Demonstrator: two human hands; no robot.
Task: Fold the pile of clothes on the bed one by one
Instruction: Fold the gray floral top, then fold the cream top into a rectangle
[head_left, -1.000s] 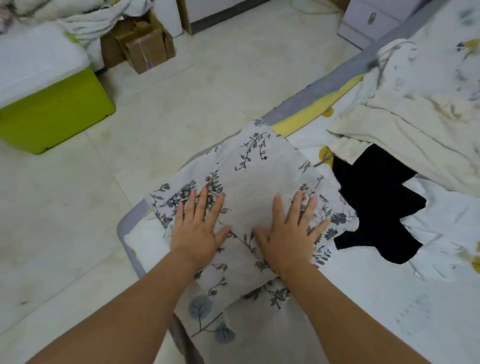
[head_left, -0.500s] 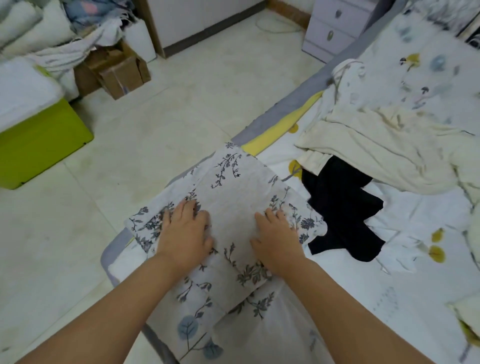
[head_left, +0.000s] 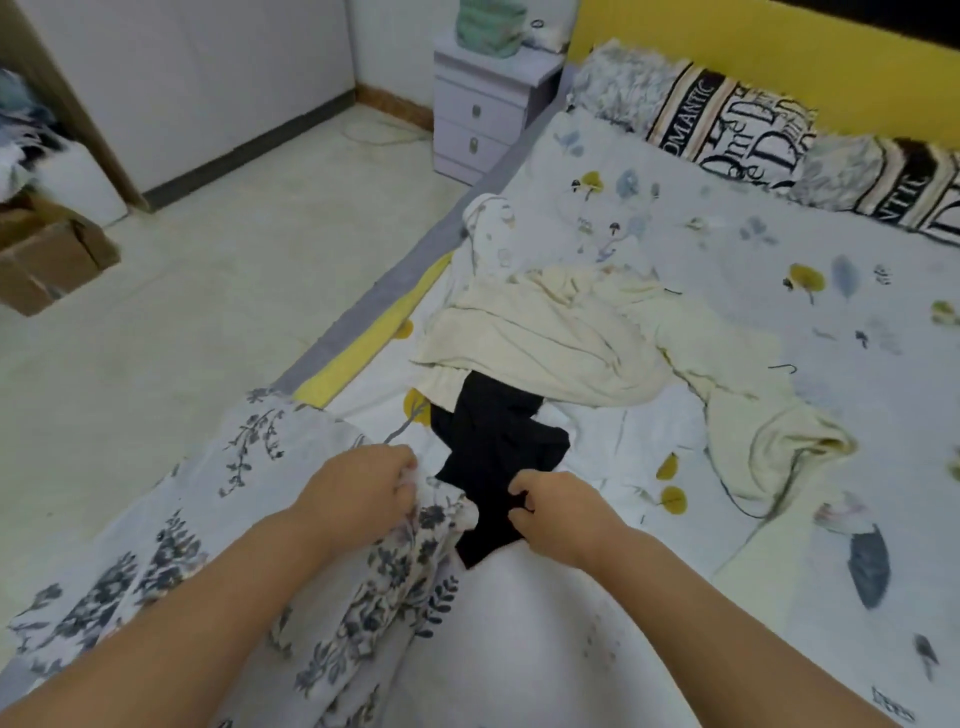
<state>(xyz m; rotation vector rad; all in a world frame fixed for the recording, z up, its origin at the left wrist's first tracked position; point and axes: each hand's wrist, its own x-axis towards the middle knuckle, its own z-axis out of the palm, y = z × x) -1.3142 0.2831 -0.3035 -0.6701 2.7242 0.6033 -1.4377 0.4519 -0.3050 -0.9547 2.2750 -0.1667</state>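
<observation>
A white garment with a dark floral print (head_left: 249, 499) lies folded at the bed's near left corner. My left hand (head_left: 358, 486) rests on its right edge with fingers curled into the cloth. My right hand (head_left: 556, 512) pinches the near end of a black garment (head_left: 493, 452) lying just beyond it. A crumpled cream garment (head_left: 550, 338) covers the black one's far end, and a white printed piece (head_left: 491, 234) lies behind that, near the bed's left edge.
The bed sheet (head_left: 779, 519) is white with leaf prints. Lettered pillows (head_left: 727, 124) line the yellow headboard. A lilac nightstand (head_left: 483, 114) stands at the bed's far left. A cardboard box (head_left: 47, 260) sits on the tiled floor (head_left: 208, 312).
Both hands lifted off the flat floral garment. My right hand moved right onto the black garment and pinched it; my left slid to the floral piece's right edge. The view tilted up.
</observation>
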